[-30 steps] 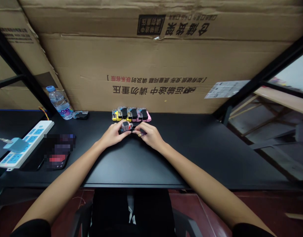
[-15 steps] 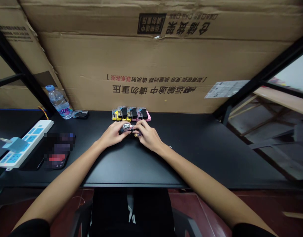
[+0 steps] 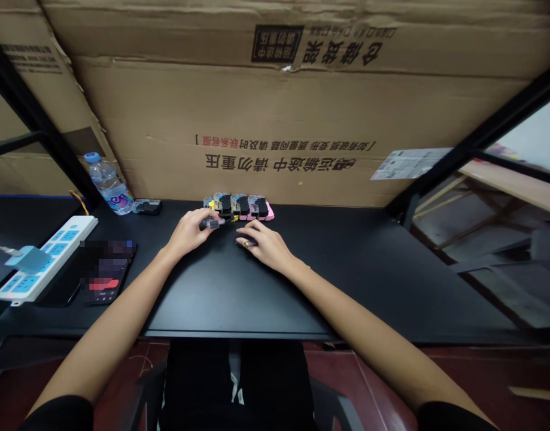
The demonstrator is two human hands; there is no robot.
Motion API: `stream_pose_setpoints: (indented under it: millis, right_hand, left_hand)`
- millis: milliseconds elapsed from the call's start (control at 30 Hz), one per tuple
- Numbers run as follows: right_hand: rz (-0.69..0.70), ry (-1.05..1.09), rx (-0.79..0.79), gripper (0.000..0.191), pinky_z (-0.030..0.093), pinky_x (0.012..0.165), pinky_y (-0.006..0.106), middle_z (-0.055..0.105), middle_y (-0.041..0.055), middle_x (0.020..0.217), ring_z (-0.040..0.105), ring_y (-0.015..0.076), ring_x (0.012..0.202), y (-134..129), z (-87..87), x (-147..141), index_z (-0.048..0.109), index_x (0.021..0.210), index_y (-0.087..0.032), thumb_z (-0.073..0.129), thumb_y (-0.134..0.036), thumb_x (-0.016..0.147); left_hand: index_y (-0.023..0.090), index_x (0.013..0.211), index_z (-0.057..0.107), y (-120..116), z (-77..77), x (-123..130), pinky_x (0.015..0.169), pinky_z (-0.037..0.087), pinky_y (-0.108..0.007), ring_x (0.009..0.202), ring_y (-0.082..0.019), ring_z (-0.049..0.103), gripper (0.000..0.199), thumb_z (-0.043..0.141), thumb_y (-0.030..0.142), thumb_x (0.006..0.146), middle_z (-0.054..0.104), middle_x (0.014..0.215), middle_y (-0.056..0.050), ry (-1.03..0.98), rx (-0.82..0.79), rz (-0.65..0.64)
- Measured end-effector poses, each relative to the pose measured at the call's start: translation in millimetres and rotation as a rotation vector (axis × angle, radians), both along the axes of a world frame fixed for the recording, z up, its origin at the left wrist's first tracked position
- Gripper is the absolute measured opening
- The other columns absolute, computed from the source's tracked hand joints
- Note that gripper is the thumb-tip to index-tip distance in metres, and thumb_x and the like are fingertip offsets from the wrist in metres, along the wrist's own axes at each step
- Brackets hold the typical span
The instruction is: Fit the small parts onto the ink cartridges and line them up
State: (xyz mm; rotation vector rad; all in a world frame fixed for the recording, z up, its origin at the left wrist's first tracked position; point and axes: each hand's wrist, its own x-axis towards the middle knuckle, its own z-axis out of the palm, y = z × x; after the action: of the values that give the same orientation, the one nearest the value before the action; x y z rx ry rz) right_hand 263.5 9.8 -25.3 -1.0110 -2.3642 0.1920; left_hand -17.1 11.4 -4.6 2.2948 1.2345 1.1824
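Observation:
My left hand (image 3: 190,232) is closed on a small grey device (image 3: 210,223), whose end points toward the middle of the black table. Just right of it, my right hand (image 3: 266,244) has its fingers bent round a small dark item with a yellowish tip (image 3: 249,243), too small to name. The two hands are apart. Behind them, against the cardboard, stands a row of several small packages (image 3: 241,206) in black, yellow and pink.
At the left are a water bottle (image 3: 109,184), a dark small package (image 3: 147,207), a white power strip (image 3: 52,254) with a blue charger (image 3: 30,261), and phones (image 3: 108,272). Cardboard (image 3: 266,108) walls the back of the black table (image 3: 368,269).
My left hand has moved left and away from my right hand, taking the grey device with it. My right hand has hardly moved and now touches the dark item apart from the device.

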Motion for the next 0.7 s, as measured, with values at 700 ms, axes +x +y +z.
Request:
stream_pose_setpoints:
  millis: [700]
  right_hand:
    - [0.129,0.105,0.124,0.028,0.062,0.081,0.031,0.081,0.0086,0.109,0.079,0.0205,0.092,12.6,-3.0,11.7,0.077,0.128,-0.022,0.060,-0.017,0.107]
  left_hand:
    - [0.020,0.101,0.080,2.5,-12.1,4.4,0.105,0.060,-0.040,0.115,-0.024,0.079,0.019,0.071,0.008,0.089,0.083,0.118,-0.009,-0.031,0.060,-0.188]
